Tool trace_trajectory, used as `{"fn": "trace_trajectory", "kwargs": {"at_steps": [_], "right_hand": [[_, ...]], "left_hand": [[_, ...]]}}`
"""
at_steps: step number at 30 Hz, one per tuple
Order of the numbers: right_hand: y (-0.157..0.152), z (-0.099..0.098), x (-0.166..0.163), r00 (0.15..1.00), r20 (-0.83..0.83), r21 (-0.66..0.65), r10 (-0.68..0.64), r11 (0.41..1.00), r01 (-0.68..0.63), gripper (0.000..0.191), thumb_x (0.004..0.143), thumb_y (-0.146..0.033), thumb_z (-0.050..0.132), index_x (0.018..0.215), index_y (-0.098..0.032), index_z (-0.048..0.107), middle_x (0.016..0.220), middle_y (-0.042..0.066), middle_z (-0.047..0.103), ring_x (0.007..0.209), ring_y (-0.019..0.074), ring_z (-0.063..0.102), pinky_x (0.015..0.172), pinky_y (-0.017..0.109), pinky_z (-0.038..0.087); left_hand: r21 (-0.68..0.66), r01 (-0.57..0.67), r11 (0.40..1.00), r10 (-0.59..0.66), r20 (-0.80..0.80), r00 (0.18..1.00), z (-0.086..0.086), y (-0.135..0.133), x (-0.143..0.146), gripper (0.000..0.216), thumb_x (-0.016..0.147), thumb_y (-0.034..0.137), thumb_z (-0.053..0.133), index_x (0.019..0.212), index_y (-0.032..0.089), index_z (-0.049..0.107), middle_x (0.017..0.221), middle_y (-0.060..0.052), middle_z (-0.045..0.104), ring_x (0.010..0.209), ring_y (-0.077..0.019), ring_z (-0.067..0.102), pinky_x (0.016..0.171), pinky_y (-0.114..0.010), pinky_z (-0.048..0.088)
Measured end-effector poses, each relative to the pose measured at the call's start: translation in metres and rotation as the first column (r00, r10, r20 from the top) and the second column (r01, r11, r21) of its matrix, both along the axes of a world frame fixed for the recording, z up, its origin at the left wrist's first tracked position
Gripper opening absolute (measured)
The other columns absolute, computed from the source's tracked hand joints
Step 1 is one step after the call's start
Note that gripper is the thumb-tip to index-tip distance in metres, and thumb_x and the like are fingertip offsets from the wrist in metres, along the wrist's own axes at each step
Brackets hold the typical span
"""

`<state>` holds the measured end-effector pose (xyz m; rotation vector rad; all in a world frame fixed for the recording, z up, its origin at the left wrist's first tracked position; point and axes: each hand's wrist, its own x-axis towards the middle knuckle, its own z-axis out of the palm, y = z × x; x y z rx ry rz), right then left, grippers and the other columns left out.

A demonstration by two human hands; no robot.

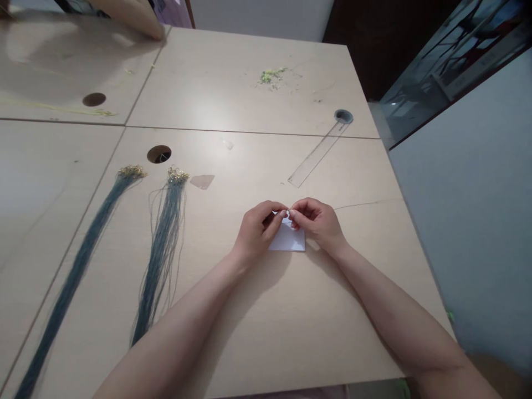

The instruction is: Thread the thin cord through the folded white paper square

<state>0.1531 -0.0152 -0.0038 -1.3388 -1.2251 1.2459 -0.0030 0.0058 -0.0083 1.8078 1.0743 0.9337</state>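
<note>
Left forearm (178, 318) bare, slanting up from lower left; right forearm (386, 299) bare, from lower right. Left hand (260, 227) and right hand (319, 223) meet just right of frame centre, thumbs pinched against curled fingers, tips close together.

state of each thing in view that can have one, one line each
left hand, fingertips pinched
right hand, fingertips pinched
white paper, partly covered by hands
left thread bundle, gathered tight
right thread bundle, looser, strands straying
single thread, nearly straight
clear ruler, lying flat
grey ring, lying flat
green scraps, loose
</note>
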Motion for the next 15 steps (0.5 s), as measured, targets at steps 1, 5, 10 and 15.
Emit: {"fn": "trace_trajectory", "kwargs": {"at_steps": [1,5,10,15], "right_hand": [[0.0,0.0,0.0,1.0,-0.019,-0.018,0.006,1.0,-0.006,0.013,0.072,-0.03,0.062,0.074,-0.018,0.059,0.062,-0.002,0.06,0.053,0.009,0.056,0.052,0.022,0.047],[0.001,0.005,0.002,0.996,-0.077,-0.077,0.038,0.996,-0.044,0.017,0.072,-0.033,0.063,0.073,-0.016,0.06,0.065,0.0,0.061,0.054,0.0093,0.057,0.053,0.023,0.048],[0.002,0.014,0.008,0.998,-0.04,-0.115,0.052,0.992,-0.056,0.021,0.07,-0.036,0.064,0.074,-0.016,0.061,0.064,0.0,0.061,0.054,0.0098,0.057,0.053,0.024,0.049],[0.004,0.025,0.019,0.988,0.057,-0.201,0.145,0.971,-0.131,0.021,0.07,-0.034,0.064,0.075,-0.014,0.062,0.064,0.001,0.062,0.057,0.0109,0.059,0.056,0.025,0.05]], "left_hand": [[0.006,0.003,1.0,-0.003,0.0,1.0,0.0,0.0,0.0,0.016,0.084,0.027,0.049,0.085,0.016,0.062,0.075,-0.002,0.064,0.062,-0.0089,0.053,0.055,-0.02,0.039],[0.028,0.01,1.0,-0.01,0.0,1.0,0.001,0.0,0.0,0.016,0.083,0.027,0.051,0.085,0.017,0.063,0.075,-0.002,0.064,0.06,-0.0084,0.052,0.054,-0.02,0.039],[0.028,-0.006,1.0,0.005,0.023,1.0,0.003,0.0,-0.002,0.017,0.083,0.029,0.05,0.083,0.017,0.062,0.075,-0.003,0.064,0.06,-0.0086,0.054,0.054,-0.02,0.04],[-0.017,-0.094,0.995,0.095,0.072,0.993,0.003,0.001,-0.003,0.02,0.086,0.03,0.045,0.096,0.018,0.058,0.078,-0.003,0.065,0.064,-0.01,0.059,0.06,-0.022,0.046]]}}
